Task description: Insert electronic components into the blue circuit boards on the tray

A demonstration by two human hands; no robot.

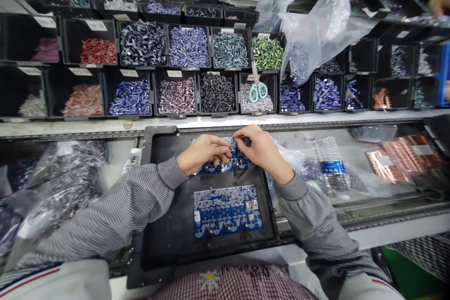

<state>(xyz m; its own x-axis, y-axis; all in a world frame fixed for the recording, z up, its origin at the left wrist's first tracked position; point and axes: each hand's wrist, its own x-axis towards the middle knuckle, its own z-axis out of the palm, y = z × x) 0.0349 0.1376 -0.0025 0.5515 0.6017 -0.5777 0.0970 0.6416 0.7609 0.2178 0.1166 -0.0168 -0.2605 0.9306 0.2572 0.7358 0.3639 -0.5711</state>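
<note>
Your left hand (202,153) and right hand (262,151) are curling half-closed over a blue circuit board (239,159), fingers meeting on its surface, but you can't tell whether they're pinching anything. The board is lying under your palms in a black tray (168,229), a second board (227,211) is sitting just nearer you, and bins of capacitors (218,93) are standing beyond your hands.

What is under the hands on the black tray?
A blue circuit board; components show between the left hand and right hand, but whatever lies beneath them is covered.
</note>
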